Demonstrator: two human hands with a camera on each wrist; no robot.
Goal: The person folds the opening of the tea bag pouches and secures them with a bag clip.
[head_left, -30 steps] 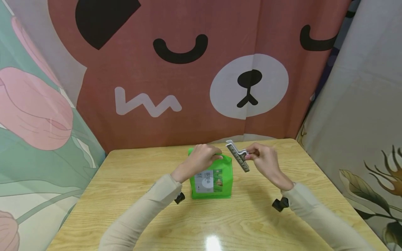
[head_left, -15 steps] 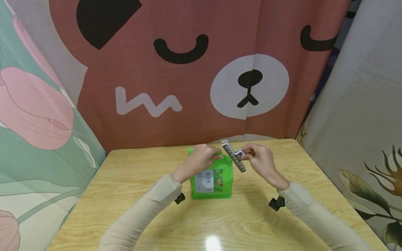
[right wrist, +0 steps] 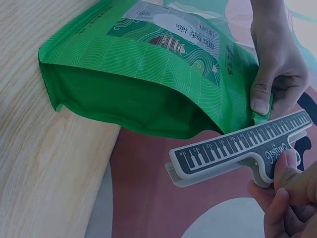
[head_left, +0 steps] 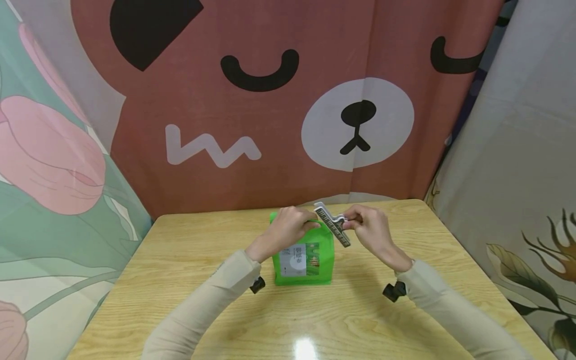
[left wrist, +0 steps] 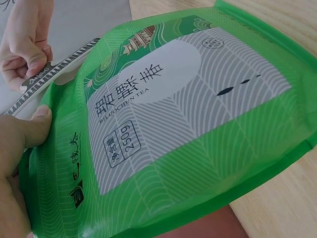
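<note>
A green tea bag (head_left: 325, 270) with a grey printed label (left wrist: 188, 84) stands upright on the table. My left hand (head_left: 290, 227) pinches its folded top edge, thumb on the front face, as the left wrist view shows. In my right hand (head_left: 372, 230) is a long grey-and-white clip (right wrist: 242, 148) with a piano-key print, pinched by its handles between thumb and fingers. The clip slants beside the bag's top right corner and overlaps it in the head view. From the right wrist, its long edge lies close to the bag's top, near the left thumb (right wrist: 260, 101).
The light wood table (head_left: 193, 260) spreads out around the bag. Behind it hangs a curtain (head_left: 270, 115) with a bear print, and patterned cloth (head_left: 517, 165) hangs at the right side. Black wrist cameras (head_left: 394, 291) sit under both wrists.
My right hand has moved a little to the left with the clip, bringing it over the bag's top right corner. The left hand and the bag have stayed in place.
</note>
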